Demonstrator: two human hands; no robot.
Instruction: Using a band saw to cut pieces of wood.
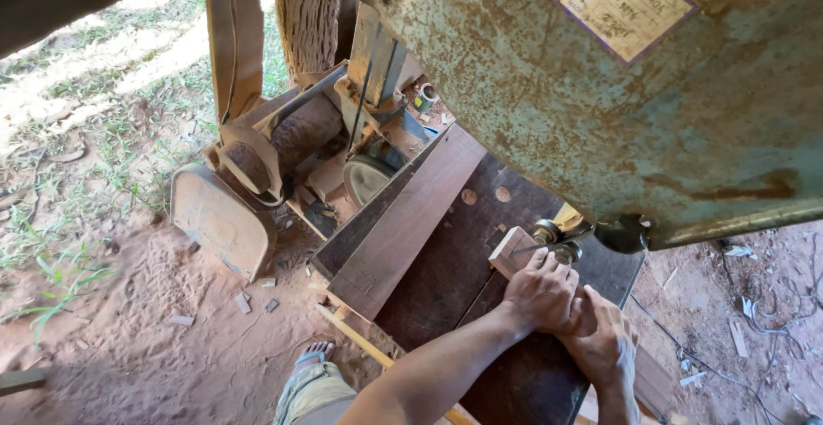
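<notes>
On dark saw table [446,279], outdoors over red dirt: both hands' fingers pressing wood block [507,249].

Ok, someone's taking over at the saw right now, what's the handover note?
Left hand: flat on the wood block, fingertips close to the blade guide.
Right hand: pressed behind the left hand, on the same piece.
Block lies on the dark saw table, its far end beside the guide. Fence board lies to the left.
Cut progress is hidden by the hands.
</notes>
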